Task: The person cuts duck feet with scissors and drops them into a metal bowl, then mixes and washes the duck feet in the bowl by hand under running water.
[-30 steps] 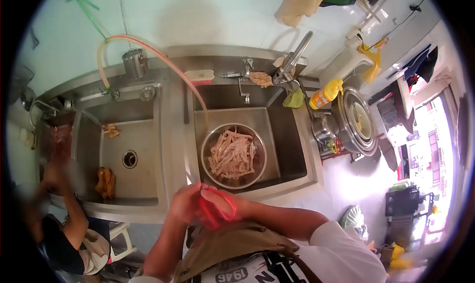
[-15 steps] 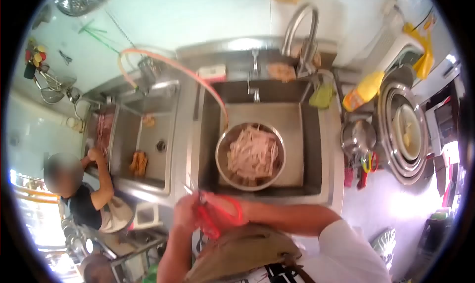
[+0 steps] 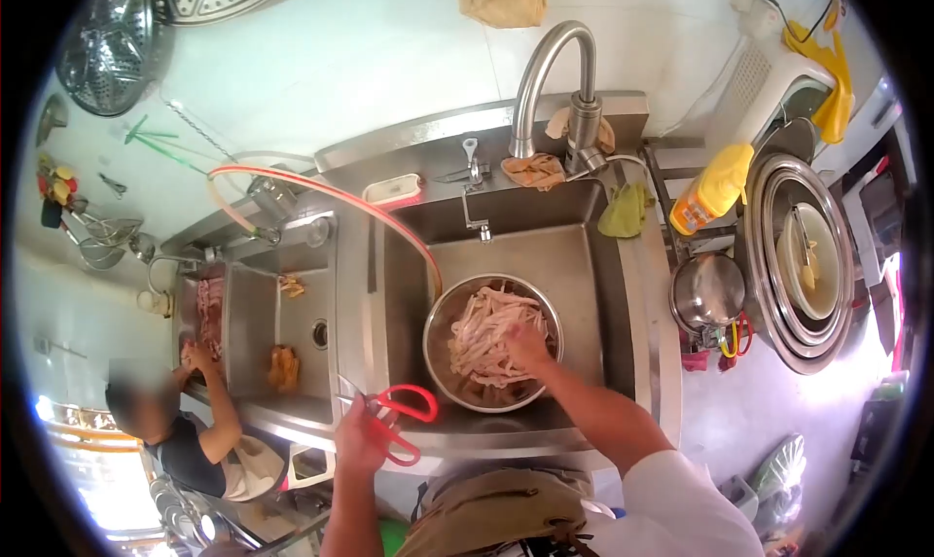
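Observation:
My left hand point(image 3: 358, 438) is closed around scissors point(image 3: 399, 416) with red handles, held over the front edge of the sink; the blades point up and left. My right hand point(image 3: 527, 348) is in a round steel bowl point(image 3: 436, 390), touching the right side of a heap of pale pink chicken feet point(image 3: 484, 328). Its fingertips blend into the heap, so whether they grip a piece does not show. The bowl stands in the right-hand steel sink point(image 3: 555, 251).
An orange hose point(image 3: 355, 202) runs to the bowl from the left. A curved tap point(image 3: 584, 80) rises behind the sink. Nested basins point(image 3: 832, 333) and a steel pot point(image 3: 707, 292) stand at right. Another person point(image 3: 185, 450) works at the left sink point(image 3: 263, 362).
My right hand has moved from beside the scissors, near my body, forward into the bowl. The scissors stay in my left hand, turned with their handles to the right. The whole view has shifted.

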A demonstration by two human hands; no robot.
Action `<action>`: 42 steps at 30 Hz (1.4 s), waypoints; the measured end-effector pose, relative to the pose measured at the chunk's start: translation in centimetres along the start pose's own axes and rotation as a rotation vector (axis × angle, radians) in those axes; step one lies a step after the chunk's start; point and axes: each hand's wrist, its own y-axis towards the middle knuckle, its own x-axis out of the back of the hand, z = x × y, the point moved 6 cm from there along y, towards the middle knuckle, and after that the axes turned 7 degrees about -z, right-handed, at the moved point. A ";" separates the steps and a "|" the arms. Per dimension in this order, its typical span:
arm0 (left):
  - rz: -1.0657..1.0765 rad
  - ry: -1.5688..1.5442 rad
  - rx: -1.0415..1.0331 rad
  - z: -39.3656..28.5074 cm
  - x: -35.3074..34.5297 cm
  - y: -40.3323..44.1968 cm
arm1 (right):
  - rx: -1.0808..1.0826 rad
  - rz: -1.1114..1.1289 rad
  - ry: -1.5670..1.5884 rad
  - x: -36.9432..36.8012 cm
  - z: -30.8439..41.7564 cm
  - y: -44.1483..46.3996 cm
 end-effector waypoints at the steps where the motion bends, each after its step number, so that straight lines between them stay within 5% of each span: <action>1: 0.036 0.019 0.035 0.8 -0.3 0.9 | 0.029 -0.134 -0.192 1.2 -0.8 2.4; 4: 0.012 0.093 0.169 3.2 -0.9 3.2 | -0.022 -0.246 -0.657 4.8 -1.4 5.0; 7: 0.010 0.147 0.274 5.1 -3.1 4.9 | -0.232 0.053 -0.549 4.1 -7.2 5.4; 15: 0.129 0.279 0.388 8.2 -11.1 12.7 | -0.170 0.068 -0.425 5.1 -12.9 1.7; 17: 0.127 0.330 0.390 8.6 -13.7 14.1 | 0.113 0.112 -0.639 5.5 -14.8 3.5; 19: 0.169 0.368 0.361 8.8 -16.0 16.2 | -0.051 0.032 -0.590 8.1 -7.8 5.6; 22: 0.215 0.379 0.310 9.9 -18.4 19.2 | 0.211 -0.186 -0.138 9.9 9.6 10.2; 24: 0.201 0.426 0.268 9.1 -20.2 19.6 | 0.409 -0.171 -0.144 8.7 16.7 12.4; 27: 0.174 0.441 0.219 8.5 -22.3 21.1 | 0.351 0.086 -0.307 5.2 17.3 16.4; 29: 0.349 0.584 0.066 9.8 -23.3 24.8 | 0.353 0.038 -0.438 4.7 15.7 17.8; 34: 0.296 0.351 0.212 11.2 -26.4 26.2 | 0.343 0.129 -0.494 4.2 15.8 19.5; 37: 0.331 0.304 0.193 10.8 -27.0 27.4 | 0.159 -0.011 -0.380 9.3 21.3 17.8; 40: 0.314 0.347 0.230 10.9 -27.3 26.4 | 0.399 -0.277 -0.203 11.8 26.4 19.1; 42: 0.230 0.373 0.342 11.2 -28.0 26.6 | 0.269 -0.284 -0.161 12.3 26.7 20.7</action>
